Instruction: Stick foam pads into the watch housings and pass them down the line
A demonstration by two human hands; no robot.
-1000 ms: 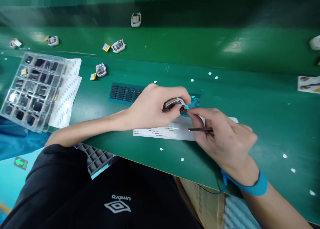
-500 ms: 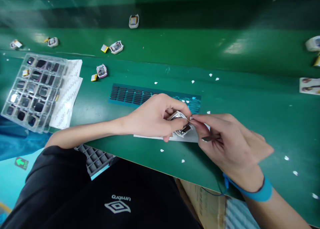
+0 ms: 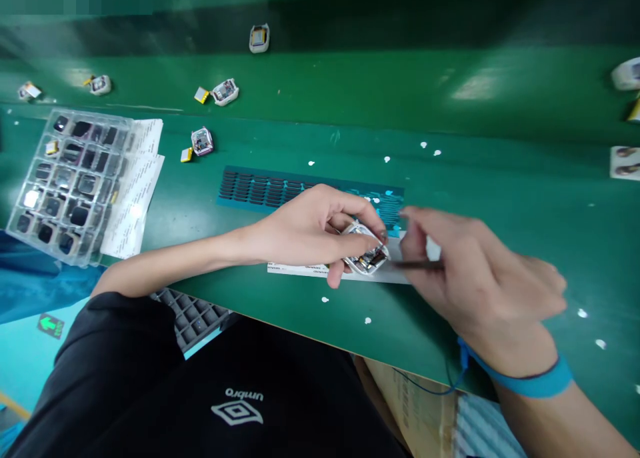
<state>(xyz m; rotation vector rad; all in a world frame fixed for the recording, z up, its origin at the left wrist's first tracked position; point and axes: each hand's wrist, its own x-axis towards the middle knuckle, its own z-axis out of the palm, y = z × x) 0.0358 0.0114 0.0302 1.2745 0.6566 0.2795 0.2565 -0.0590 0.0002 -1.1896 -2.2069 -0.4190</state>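
Note:
My left hand (image 3: 310, 235) is closed around an open smartwatch case (image 3: 367, 261). The case has a white rim, and small electronic parts show inside it; fingers cover its left part. My right hand (image 3: 465, 265), blurred by motion, is just right of the case and apart from it. It grips what look like metal tweezers (image 3: 417, 265), whose tip points left toward the case. Beneath the hands lies a white paper strip (image 3: 295, 269). Behind them is a blue sheet (image 3: 240, 186) with rows of dark strips, partly hidden by my left hand.
A clear compartment tray (image 3: 70, 185) of watch parts stands at left beside white printed sheets (image 3: 133, 208). Several opened watch cases, such as one (image 3: 203, 141) with its battery (image 3: 187, 155), lie farther back. Small white stickers (image 3: 369, 321) dot the green table. A blue wrist strap (image 3: 543, 378) trails a cord.
My right hand has pulled away from the watch case to the right, its fingertips parting from my left fingers. The tweezers now point at the case. My left hand stays nearly in place.

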